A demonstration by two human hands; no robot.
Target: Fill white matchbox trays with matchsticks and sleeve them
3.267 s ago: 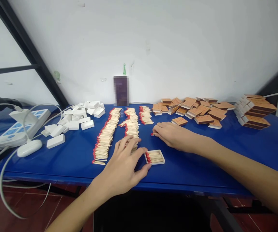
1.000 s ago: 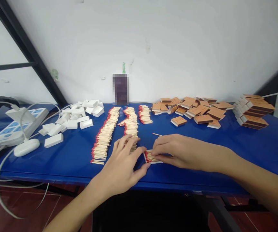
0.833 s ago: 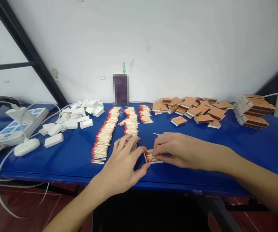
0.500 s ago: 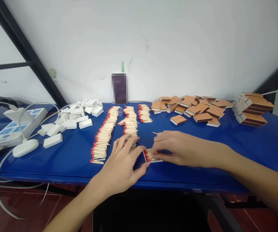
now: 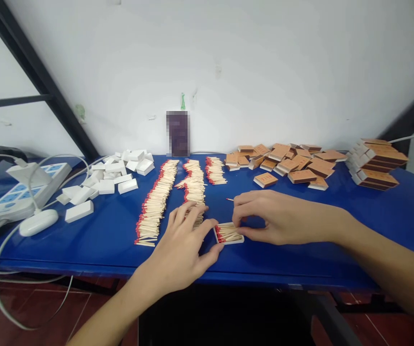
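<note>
Gripping the white matchbox tray [image 5: 232, 241] at its left end, the left hand [image 5: 185, 254] has thumb and index finger set apart across the width, one at each near and far corner, other fingers spread over the lower part of the middle row of matches [image 5: 194, 185]. And over at the tray's right end, there's the right hand [image 5: 282, 216], thumb and fingertips curled close together; whether a match is pinched between them, I cannot tell! Inside, loose matches [image 5: 227, 234] lie with red heads leftward. One lone match [image 5: 229, 199] pokes out just beyond the right fingers, on the blue table [image 5: 300, 264]. Left of the middle row runs a long row of matches [image 5: 154, 206]; to its right, a short row [image 5: 216, 170]. White trays [image 5: 113, 170] heap up far left, orange matchbox sleeves [image 5: 293, 166] sprawl back right, and beside them rises a stack of matchboxes [image 5: 376, 163].
</note>
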